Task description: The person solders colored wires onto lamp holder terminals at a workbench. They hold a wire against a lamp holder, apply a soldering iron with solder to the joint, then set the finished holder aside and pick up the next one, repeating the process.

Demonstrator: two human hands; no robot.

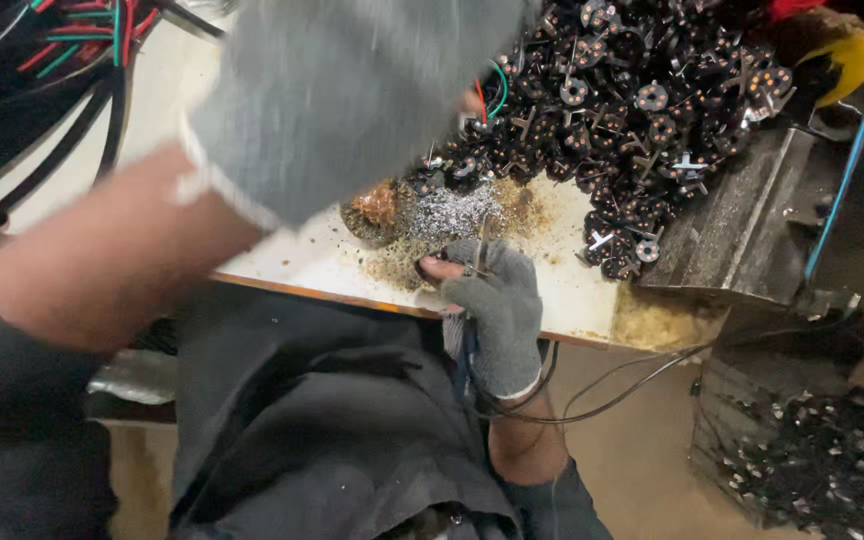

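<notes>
Right hand (pixel 497 310): gloved, fingers pinched on a small metal-pronged part (pixel 480 255), prongs pointing far, long axis near-far.
Left hand (pixel 342 90): gloved, blurred; grip cannot be told.

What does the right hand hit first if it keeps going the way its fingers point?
The right hand points up the board, so it would likely first meet the patch of metal shavings just ahead, then the heap of black round parts. Depth is unclear.

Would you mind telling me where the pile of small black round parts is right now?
In the head view, the pile of black round parts fills the upper right of the white worktop, just beyond the gloved right hand.
</notes>
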